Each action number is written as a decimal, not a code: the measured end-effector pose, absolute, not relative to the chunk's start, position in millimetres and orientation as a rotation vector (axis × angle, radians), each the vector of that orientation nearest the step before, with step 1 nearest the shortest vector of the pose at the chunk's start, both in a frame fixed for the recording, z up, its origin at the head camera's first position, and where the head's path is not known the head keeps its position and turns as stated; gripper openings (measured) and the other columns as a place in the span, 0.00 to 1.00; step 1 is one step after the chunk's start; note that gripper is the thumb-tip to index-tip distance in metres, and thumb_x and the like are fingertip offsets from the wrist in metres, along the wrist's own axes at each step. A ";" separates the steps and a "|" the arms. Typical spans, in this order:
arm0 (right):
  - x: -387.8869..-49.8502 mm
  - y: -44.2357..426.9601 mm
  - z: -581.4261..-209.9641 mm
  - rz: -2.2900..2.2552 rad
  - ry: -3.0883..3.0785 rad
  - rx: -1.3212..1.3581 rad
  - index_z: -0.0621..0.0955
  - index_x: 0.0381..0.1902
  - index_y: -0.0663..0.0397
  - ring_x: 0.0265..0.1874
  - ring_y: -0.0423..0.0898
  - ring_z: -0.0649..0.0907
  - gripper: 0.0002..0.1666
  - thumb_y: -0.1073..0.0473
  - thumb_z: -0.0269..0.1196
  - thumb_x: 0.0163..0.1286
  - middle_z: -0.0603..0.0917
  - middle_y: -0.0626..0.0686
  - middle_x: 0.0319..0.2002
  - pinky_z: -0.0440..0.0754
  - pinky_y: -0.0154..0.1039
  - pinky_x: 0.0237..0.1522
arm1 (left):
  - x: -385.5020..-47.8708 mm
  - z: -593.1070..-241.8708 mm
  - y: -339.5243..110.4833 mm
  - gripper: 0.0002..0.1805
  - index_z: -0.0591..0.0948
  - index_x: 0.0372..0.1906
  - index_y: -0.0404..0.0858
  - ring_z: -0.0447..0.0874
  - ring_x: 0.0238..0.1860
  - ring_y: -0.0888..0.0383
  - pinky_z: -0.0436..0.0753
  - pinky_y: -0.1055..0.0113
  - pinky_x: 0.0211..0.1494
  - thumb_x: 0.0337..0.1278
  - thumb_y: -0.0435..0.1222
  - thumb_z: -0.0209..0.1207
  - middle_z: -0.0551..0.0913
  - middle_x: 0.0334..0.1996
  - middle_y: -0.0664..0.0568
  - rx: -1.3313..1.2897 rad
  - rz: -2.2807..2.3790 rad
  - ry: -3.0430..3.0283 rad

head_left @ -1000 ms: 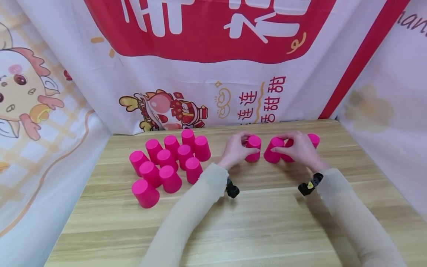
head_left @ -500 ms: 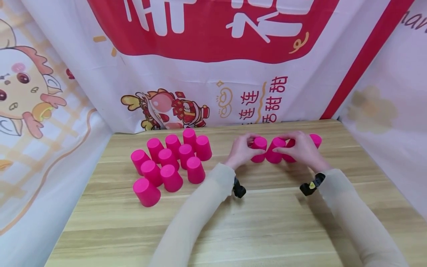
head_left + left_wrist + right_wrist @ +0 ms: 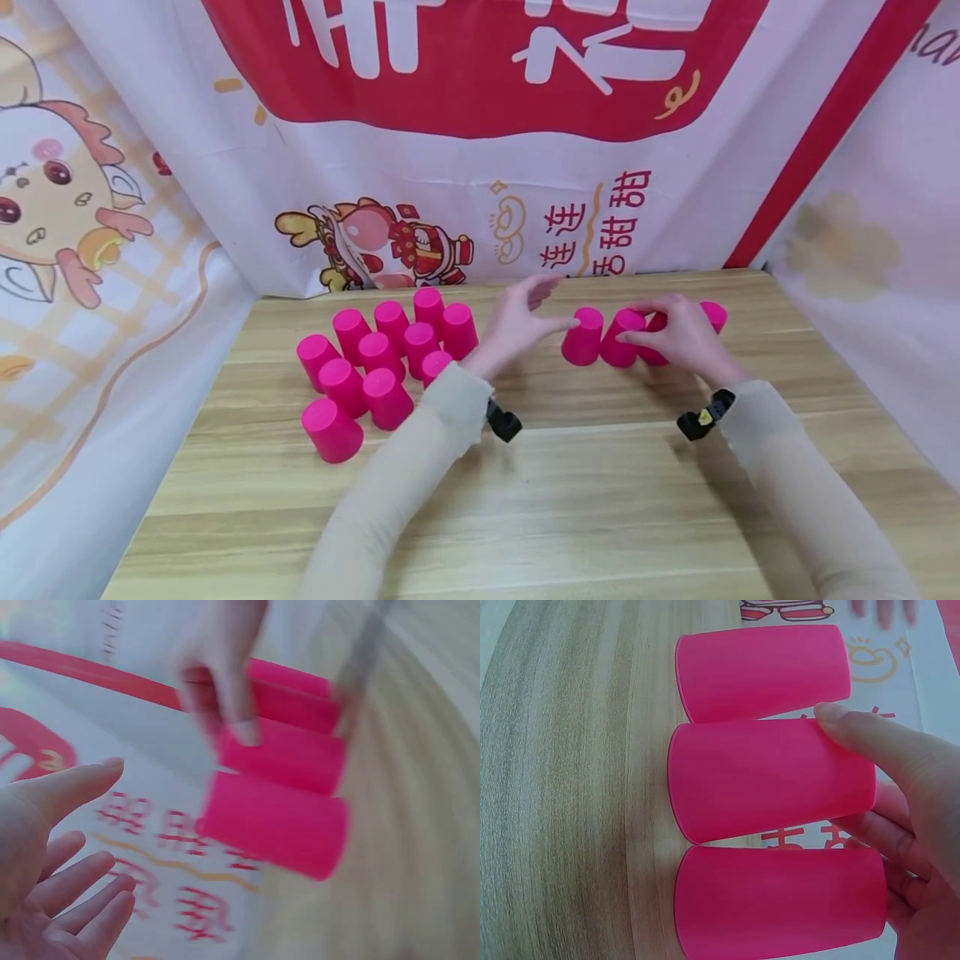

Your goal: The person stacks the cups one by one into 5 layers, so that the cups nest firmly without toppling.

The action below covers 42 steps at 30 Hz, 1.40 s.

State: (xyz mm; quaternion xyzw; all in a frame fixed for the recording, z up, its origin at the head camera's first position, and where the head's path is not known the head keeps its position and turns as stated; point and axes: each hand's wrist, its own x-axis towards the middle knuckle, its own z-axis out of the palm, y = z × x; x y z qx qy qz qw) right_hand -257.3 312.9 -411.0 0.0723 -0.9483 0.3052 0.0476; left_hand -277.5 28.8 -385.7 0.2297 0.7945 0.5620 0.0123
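Note:
Pink cups stand upside down in a row at the right rear of the table. My right hand [image 3: 686, 337] holds one pink cup [image 3: 772, 780] of this row, thumb on its near side and fingers behind it. The leftmost cup [image 3: 582, 337] stands beside it, their bases close together or touching. To the left of that cup is my left hand [image 3: 517, 321], fingers spread and holding nothing. In the left wrist view its palm and loose fingers show apart from the cups. Another cup [image 3: 780, 904] stands on the held one's other side, partly behind my right hand in the head view.
A cluster of several upside-down pink cups [image 3: 378, 354] stands on the left of the wooden table [image 3: 570, 508]. My left forearm partly covers one of them. A printed cloth [image 3: 450, 167] hangs behind the table, and more cloth hangs at both sides.
My left hand slid the leftmost cup rightward up to the held cup, then let go and drew back left, its fingers opening. My right hand has stayed in place on its cup.

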 end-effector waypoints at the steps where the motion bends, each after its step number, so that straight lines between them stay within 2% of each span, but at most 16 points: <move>1: -257.6 313.1 -411.3 0.934 -2.892 0.225 0.85 0.59 0.53 0.45 0.54 0.78 0.35 0.42 0.78 0.57 0.85 0.56 0.50 0.82 0.48 0.40 | -275.6 -379.6 22.3 0.37 0.76 0.69 0.44 0.76 0.63 0.60 0.74 0.69 0.66 0.52 0.39 0.77 0.79 0.63 0.56 0.726 1.771 2.480; 6: -258.6 313.9 -411.8 0.933 -2.890 0.235 0.86 0.58 0.51 0.42 0.52 0.79 0.33 0.44 0.78 0.58 0.85 0.54 0.49 0.83 0.46 0.38 | -264.1 -355.0 -14.4 0.36 0.78 0.68 0.45 0.77 0.64 0.59 0.75 0.68 0.65 0.51 0.41 0.78 0.80 0.64 0.54 0.759 1.852 2.536; 10: -258.3 313.5 -410.8 0.934 -2.894 0.229 0.86 0.58 0.51 0.43 0.52 0.79 0.33 0.43 0.78 0.57 0.85 0.54 0.49 0.83 0.45 0.38 | -254.1 -346.0 -43.6 0.35 0.79 0.66 0.46 0.77 0.63 0.59 0.76 0.62 0.66 0.51 0.42 0.78 0.80 0.64 0.53 0.741 1.900 2.591; 15: -256.3 311.7 -408.7 0.939 -2.889 0.224 0.85 0.58 0.52 0.44 0.54 0.78 0.35 0.42 0.78 0.57 0.85 0.55 0.49 0.82 0.45 0.38 | -239.5 -349.3 -76.5 0.35 0.78 0.66 0.47 0.77 0.63 0.60 0.77 0.53 0.66 0.52 0.45 0.77 0.80 0.63 0.60 0.584 1.921 2.629; 21: -255.8 311.4 -407.2 0.948 -2.890 0.227 0.85 0.58 0.53 0.44 0.54 0.77 0.34 0.43 0.78 0.58 0.84 0.56 0.49 0.81 0.46 0.38 | -219.4 -367.4 -103.9 0.39 0.77 0.67 0.50 0.77 0.64 0.57 0.78 0.50 0.64 0.49 0.53 0.76 0.79 0.62 0.61 0.384 1.840 2.671; 25: -255.9 311.5 -407.4 0.946 -2.902 0.208 0.85 0.58 0.53 0.45 0.54 0.77 0.36 0.41 0.78 0.58 0.84 0.56 0.50 0.82 0.46 0.38 | -206.1 -380.9 -112.4 0.39 0.76 0.68 0.52 0.76 0.65 0.53 0.79 0.50 0.62 0.50 0.52 0.77 0.78 0.63 0.60 0.320 1.751 2.668; 30: -256.4 311.5 -408.5 0.949 -2.909 0.196 0.84 0.59 0.54 0.45 0.55 0.77 0.37 0.39 0.77 0.57 0.83 0.56 0.50 0.82 0.44 0.37 | -198.9 -391.8 -114.5 0.37 0.77 0.67 0.51 0.77 0.65 0.53 0.80 0.53 0.62 0.50 0.47 0.78 0.79 0.62 0.58 0.281 1.630 2.715; 36: -256.3 311.6 -408.2 0.955 -2.907 0.194 0.85 0.59 0.54 0.44 0.54 0.77 0.37 0.39 0.77 0.57 0.84 0.56 0.50 0.82 0.44 0.37 | -197.7 -398.5 -113.0 0.37 0.77 0.67 0.49 0.77 0.64 0.52 0.79 0.51 0.63 0.49 0.46 0.78 0.80 0.62 0.56 0.291 1.591 2.740; 42: -255.4 311.2 -407.7 0.950 -2.915 0.193 0.84 0.60 0.54 0.46 0.55 0.77 0.38 0.39 0.77 0.57 0.83 0.57 0.51 0.82 0.44 0.38 | -195.2 -402.6 -109.1 0.36 0.78 0.66 0.51 0.78 0.63 0.51 0.83 0.51 0.58 0.49 0.45 0.78 0.80 0.61 0.57 0.319 1.620 2.708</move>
